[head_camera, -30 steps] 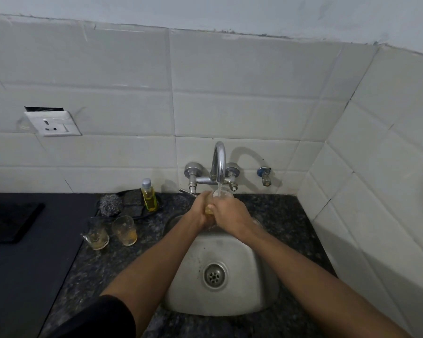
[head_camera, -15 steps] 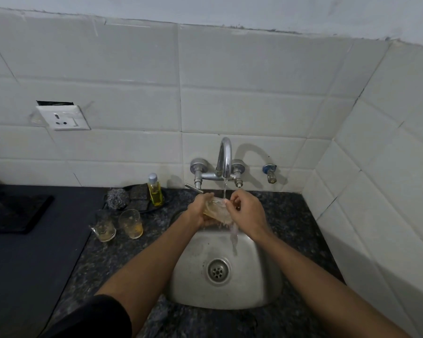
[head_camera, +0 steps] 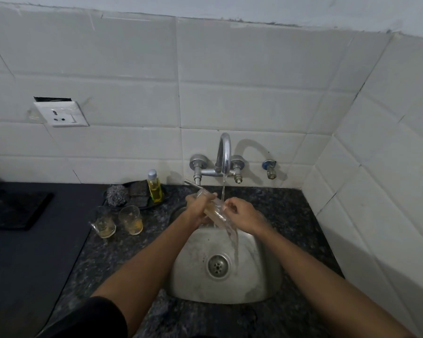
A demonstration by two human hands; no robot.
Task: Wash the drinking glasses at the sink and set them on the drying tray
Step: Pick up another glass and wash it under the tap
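Where white tiles (head_camera: 132, 69) meet, speckled counter (head_camera: 291, 215), steel sink (head_camera: 261, 284)

White tiled walls (head_camera: 132, 69) meet in a corner on the right. A wall socket (head_camera: 61, 113) sits above the dark speckled table (head_camera: 291, 211).

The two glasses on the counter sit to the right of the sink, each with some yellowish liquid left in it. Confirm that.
Not quite: the head view shows the two glasses to the left of the sink, not the right. Each does have some yellowish liquid left in it.
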